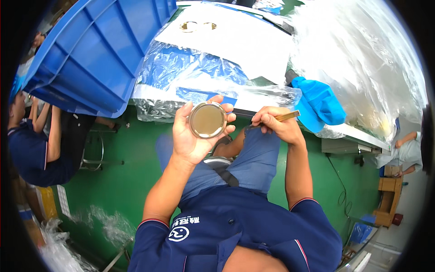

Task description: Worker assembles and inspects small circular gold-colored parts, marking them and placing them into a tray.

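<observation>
My left hand (190,143) is palm up with its fingers curled round the edge of a round metal disc (208,119). The disc has a dull brownish face and a shiny rim. Just to its right, my right hand (283,127) pinches a slim tool with a brown-gold handle (289,116). A thin dark end of this tool points left toward the disc, apart from it; its exact kind is unclear. Farther off, two small shiny ring-like parts, one on the left (188,26) and one on the right (210,26), lie on a white sheet (253,50) on the table.
A large blue plastic crate (97,50) stands at the far left. Clear plastic film (195,68) covers the table's near part. Right of it lie a bright blue cap (328,102) and a big heap of clear plastic (353,50). Other people sit left (29,156) and right (406,149).
</observation>
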Demonstrator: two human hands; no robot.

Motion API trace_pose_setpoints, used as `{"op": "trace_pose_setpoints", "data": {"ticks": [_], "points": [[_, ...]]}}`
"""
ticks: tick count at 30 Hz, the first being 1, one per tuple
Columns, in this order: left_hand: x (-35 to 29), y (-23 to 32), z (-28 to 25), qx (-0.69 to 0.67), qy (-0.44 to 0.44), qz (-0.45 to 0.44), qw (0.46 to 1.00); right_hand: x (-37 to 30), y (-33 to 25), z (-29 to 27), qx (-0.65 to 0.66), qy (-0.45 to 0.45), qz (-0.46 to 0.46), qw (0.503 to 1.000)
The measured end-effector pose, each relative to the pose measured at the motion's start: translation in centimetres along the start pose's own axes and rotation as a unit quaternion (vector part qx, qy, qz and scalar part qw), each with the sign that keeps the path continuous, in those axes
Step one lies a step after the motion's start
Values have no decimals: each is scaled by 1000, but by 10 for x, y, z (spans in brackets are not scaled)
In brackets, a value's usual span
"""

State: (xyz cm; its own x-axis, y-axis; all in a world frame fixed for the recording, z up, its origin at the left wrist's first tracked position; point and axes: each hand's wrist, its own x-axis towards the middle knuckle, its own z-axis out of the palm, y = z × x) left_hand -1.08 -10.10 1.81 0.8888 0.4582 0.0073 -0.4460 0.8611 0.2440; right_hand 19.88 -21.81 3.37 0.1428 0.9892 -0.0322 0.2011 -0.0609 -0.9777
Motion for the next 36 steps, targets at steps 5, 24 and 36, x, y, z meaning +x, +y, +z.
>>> {"op": "trace_pose_setpoints", "data": {"ticks": [5,24,36], "points": [[10,-9,9,-8,30,7,1000,-22,19,1,138,3,-63,988],[24,-37,13,-142,-16,-92,985,-28,-1,31,430,98,-215,871],[23,-35,10,-94,-9,-66,993,-19,6,34,444,125,-205,863]]}}
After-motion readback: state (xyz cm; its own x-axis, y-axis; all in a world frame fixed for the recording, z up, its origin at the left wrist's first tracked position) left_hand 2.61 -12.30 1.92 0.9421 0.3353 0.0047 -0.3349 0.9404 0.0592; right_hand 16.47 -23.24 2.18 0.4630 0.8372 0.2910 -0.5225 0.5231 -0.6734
